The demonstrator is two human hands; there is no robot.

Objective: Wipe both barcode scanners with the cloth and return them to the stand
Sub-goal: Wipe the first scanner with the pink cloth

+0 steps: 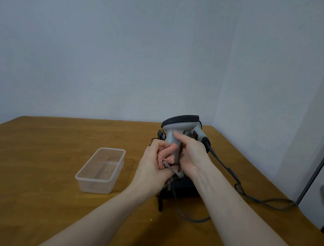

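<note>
the right hand [190, 154] is closed around the grey handle of a barcode scanner [175, 134], thumb laid up the near side of the handle, holding it upright above the middle of the wooden table [54, 155] with its dark-topped head at the top. the left hand [154, 163] is curled tight around a bunched cloth [166, 154], pink and nubbly with a checked edge hanging below, and presses it against the left side of the handle low down. just behind and to the right of the held scanner a second barcode scanner [200, 134] shows only in part, grey with a dark end, tilted; whether it sits in the stand cannot be told. a dark stand base [184, 189] lies on the table under and beyond the wrists, mostly hidden by them. grey cables [247, 195] trail off to the right and near side of the table. to the left, well apart from the hands, stands an open clear plastic container [101, 169]. a pale wall [123, 56] rises behind the table's far edge.
</note>
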